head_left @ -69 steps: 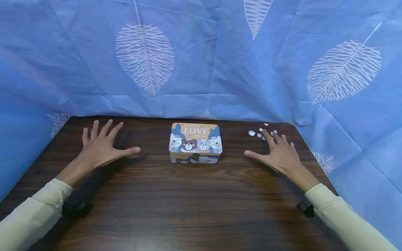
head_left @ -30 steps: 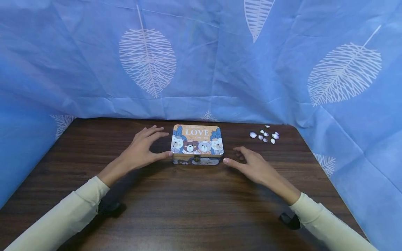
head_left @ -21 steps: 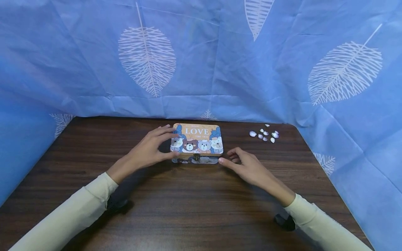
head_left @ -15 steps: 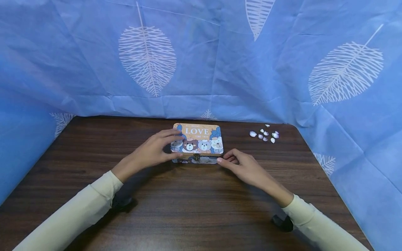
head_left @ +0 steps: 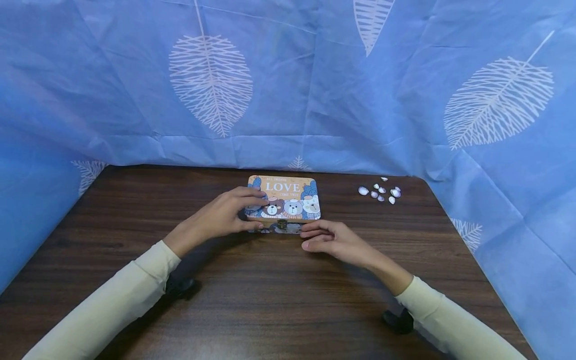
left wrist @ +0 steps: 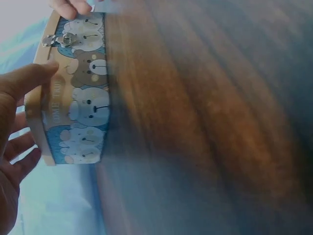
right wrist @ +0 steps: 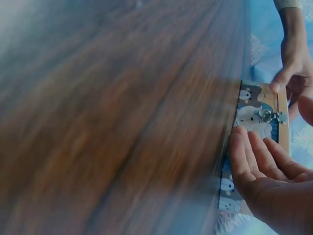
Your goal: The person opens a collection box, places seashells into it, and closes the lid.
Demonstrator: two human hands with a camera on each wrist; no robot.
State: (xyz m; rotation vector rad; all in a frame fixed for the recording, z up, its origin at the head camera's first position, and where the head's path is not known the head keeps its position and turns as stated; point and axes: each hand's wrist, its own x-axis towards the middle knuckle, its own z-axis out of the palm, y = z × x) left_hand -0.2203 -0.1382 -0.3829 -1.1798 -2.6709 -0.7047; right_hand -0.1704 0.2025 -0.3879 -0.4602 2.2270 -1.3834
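Observation:
A small hinged tin box with bears and the word LOVE on its lid stands closed on the dark wooden table. Its metal latch is on the front face. My left hand holds the box's left end, the thumb on the front face and the fingers over the lid. In the left wrist view that thumb rests close to the latch. My right hand has its fingers extended along the right part of the front face, below the latch in the right wrist view; its thumb stands apart from the box.
Several small white and purple seashells lie at the table's back right, beyond my right hand. A blue curtain with white leaf prints hangs right behind the table's back edge.
Both hands have come inward from the sides to the box. The left hand has taken hold of its left end; the right hand has slid left along its front face. The box stays in place.

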